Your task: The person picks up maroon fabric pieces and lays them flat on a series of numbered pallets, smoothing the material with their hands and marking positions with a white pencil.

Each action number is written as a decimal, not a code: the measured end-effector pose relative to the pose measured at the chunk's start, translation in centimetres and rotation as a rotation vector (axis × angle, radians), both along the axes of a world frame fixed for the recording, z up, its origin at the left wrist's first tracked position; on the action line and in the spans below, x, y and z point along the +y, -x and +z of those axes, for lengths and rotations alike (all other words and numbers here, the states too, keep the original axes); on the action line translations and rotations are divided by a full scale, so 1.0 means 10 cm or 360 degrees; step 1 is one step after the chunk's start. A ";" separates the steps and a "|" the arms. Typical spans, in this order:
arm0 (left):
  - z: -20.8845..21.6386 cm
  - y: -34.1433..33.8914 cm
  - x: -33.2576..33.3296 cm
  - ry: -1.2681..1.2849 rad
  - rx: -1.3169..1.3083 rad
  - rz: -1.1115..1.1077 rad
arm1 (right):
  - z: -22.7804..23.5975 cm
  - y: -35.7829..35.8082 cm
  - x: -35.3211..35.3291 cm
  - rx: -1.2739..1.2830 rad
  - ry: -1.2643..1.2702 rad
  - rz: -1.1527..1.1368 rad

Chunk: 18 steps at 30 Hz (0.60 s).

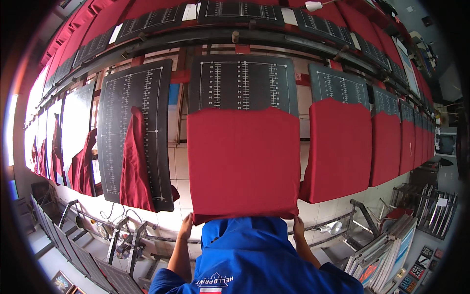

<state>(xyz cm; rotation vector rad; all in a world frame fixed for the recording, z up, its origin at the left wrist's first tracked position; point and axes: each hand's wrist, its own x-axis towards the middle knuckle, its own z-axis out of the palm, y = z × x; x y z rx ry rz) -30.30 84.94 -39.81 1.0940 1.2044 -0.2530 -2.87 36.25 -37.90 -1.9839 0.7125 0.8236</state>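
Observation:
A dark red T-shirt is stretched flat over the black printing board directly in front of me. White ruler marks show on the board's bare far end, beyond the shirt's curved upper edge. At the near end, the cloth hangs bunched over the board's edge. My left hand is closed on the bunched cloth at its left corner. Opposite it, my right hand pinches the right corner. The fingertips of both hands are partly hidden by fabric.
Left of me, a marked board carries a narrow folded red cloth. To the right, another red shirt covers its board, with several more beyond. A metal rail crosses behind. Framed screens lean at lower right.

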 end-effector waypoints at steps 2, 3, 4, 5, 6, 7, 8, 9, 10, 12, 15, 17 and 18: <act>0.14 -0.60 0.30 -0.0065 -0.0296 -0.0277 | 0.14 -0.49 0.44 -0.0429 -0.0050 0.0532; -0.07 -0.76 0.49 0.0106 -0.0248 -0.0243 | 0.02 -0.65 0.57 -0.0761 -0.0024 0.0643; 0.29 -1.46 0.61 0.0283 -0.0390 -0.0042 | 0.18 -1.05 0.86 -0.0375 -0.0556 0.0324; 0.17 -1.69 0.80 0.0487 -0.0552 0.0129 | 0.31 -1.40 1.14 -0.0200 -0.0749 0.0072; 0.18 -2.04 0.94 0.0538 -0.0691 0.0232 | 0.51 -1.73 1.45 -0.0055 -0.0878 -0.0048; 0.25 -2.34 1.07 0.0537 -0.0673 0.0346 | 0.78 -2.05 1.75 0.0026 -0.0807 -0.0143; 0.37 -2.60 1.22 0.0532 -0.0657 0.0462 | 0.95 -2.34 1.99 0.0105 -0.0739 -0.0235; 0.50 -2.85 1.36 0.0506 -0.0739 0.0454 | 0.84 -2.61 1.99 0.0231 -0.0965 -0.0244; 0.64 -3.04 1.50 0.0469 -0.0817 0.0452 | 0.72 -2.87 1.98 0.0365 -0.1196 -0.0245; 0.85 -3.25 1.82 0.0421 -0.0899 0.0404 | 0.69 -3.25 2.17 0.0111 -0.1210 -0.0147; 1.11 -3.46 2.10 0.0123 -0.0896 0.0266 | 1.17 -3.53 2.42 -0.0171 -0.1233 -0.0123; 1.24 -3.53 2.18 -0.0263 -0.0813 0.0158 | 1.29 -3.70 2.33 -0.0323 -0.0934 0.0141; 1.30 -3.52 2.21 -0.0440 -0.0765 0.0075 | 1.35 -3.74 2.32 -0.0394 -0.0782 0.0274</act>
